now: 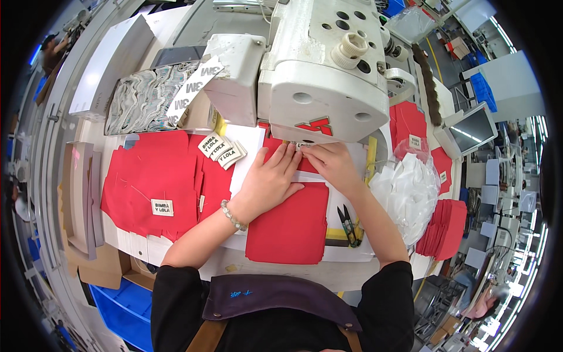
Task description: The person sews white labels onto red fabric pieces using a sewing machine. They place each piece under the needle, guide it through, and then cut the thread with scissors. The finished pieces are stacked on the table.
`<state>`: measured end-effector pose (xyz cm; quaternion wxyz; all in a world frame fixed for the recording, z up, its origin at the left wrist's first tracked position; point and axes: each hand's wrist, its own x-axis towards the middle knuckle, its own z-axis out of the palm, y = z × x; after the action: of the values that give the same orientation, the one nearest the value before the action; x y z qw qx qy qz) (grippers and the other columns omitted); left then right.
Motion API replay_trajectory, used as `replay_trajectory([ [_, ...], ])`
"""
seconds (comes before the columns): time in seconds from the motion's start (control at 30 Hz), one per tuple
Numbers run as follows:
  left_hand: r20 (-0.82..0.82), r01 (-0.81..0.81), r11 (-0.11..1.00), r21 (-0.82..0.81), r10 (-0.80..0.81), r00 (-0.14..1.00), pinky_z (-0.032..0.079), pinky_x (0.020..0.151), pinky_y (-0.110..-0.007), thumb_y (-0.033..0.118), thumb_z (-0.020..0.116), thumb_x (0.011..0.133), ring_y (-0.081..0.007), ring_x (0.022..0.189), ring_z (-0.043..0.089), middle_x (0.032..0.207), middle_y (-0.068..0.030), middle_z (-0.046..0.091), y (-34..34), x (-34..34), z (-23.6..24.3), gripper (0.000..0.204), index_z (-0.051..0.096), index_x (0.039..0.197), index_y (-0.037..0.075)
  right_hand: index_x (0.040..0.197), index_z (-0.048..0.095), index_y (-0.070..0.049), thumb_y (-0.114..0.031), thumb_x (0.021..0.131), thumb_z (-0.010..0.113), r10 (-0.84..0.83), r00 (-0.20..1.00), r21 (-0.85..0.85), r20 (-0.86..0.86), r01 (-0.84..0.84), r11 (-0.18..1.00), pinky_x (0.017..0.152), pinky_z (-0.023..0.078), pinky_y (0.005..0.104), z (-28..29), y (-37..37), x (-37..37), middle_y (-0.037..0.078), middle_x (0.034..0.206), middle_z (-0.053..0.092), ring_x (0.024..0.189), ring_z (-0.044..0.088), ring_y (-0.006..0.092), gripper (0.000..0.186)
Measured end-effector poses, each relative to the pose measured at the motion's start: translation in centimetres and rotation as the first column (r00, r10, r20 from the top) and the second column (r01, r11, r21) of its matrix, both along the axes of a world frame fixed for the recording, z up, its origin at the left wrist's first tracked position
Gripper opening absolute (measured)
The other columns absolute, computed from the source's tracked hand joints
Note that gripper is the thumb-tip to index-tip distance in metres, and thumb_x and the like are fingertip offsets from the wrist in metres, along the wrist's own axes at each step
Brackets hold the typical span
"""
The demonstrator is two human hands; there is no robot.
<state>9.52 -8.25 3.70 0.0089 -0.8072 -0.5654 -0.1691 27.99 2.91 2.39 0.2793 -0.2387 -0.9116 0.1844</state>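
A white sewing machine (322, 100) stands in front of me, with a red fabric piece (307, 166) under its head. My left hand (267, 183) lies flat on this piece, fingers stretched toward the needle area. The fingertips of my right hand (335, 169) are pinched together at a small white printed label (302, 145) on the red fabric; part of the label is hidden by fingers and machine head. Closer to me is a neat stack of red fabric pieces (287, 232). Loose white labels (223, 151) lie left of my left hand.
Red pieces with labels (146, 182) are heaped at left, beside a box of folded strips (146, 97). Black thread snips (349, 226) lie right of the stack. White strips (406, 196) and more red pieces (444, 229) are farther right. A blue bin (124, 308) sits lower left.
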Motion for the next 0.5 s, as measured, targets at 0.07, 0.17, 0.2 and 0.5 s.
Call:
replay_trajectory([
  [0.07, -0.039, -0.018, 1.000, -0.002, 0.018, 0.999, 0.036, 0.102, -0.043, 0.048, 0.064, 0.085, -0.0255, 0.127, 0.049, 0.137, -0.0147, 0.055, -0.1, 0.3, -0.1, 0.071, 0.052, 0.135, 0.000, 0.093, 0.071, -0.010, -0.012, 0.080, 0.072, -0.035, 0.999, 0.028, 0.029, 0.034, 0.999, 0.089, 0.042, 0.0361, 0.2, -0.2, 0.1, 0.001, 0.094, 0.071, 0.087, 0.066, 0.0182, 0.013],
  [0.17, -0.094, -0.035, 0.999, -0.012, 0.034, 0.995, 0.037, 0.102, -0.041, 0.054, 0.061, 0.085, -0.0277, 0.126, 0.050, 0.135, -0.0163, 0.056, 0.0, 0.8, -0.4, 0.074, 0.052, 0.135, -0.001, 0.095, 0.072, -0.014, -0.018, 0.080, 0.072, -0.088, 0.991, 0.167, 0.100, 0.071, 0.983, 0.087, 0.038, 0.0348, 1.0, -0.5, 0.3, -0.003, 0.097, 0.071, 0.092, 0.063, 0.0136, 0.015],
  [0.2, -0.111, -0.036, 0.999, -0.016, 0.035, 0.993, 0.037, 0.102, -0.041, 0.055, 0.060, 0.086, -0.0284, 0.126, 0.050, 0.135, -0.0168, 0.056, 0.1, 0.9, -0.5, 0.075, 0.051, 0.135, -0.002, 0.096, 0.072, -0.015, -0.020, 0.081, 0.073, -0.112, 0.986, 0.230, 0.126, 0.081, 0.970, 0.086, 0.037, 0.0347, 1.2, -0.6, 0.6, -0.004, 0.099, 0.071, 0.093, 0.062, 0.0122, 0.016],
  [0.5, -0.034, -0.025, 0.999, -0.033, 0.024, 0.999, 0.033, 0.104, -0.040, 0.061, 0.055, 0.086, -0.0284, 0.130, 0.044, 0.135, -0.0168, 0.054, 0.8, 0.5, -0.7, 0.079, 0.053, 0.133, -0.002, 0.111, 0.072, -0.017, -0.023, 0.080, 0.072, -0.122, 0.947, 0.415, 0.296, -0.013, 0.910, 0.083, 0.033, 0.0365, 1.4, -2.0, 2.0, -0.008, 0.121, 0.066, 0.104, 0.055, 0.0124, 0.032],
])
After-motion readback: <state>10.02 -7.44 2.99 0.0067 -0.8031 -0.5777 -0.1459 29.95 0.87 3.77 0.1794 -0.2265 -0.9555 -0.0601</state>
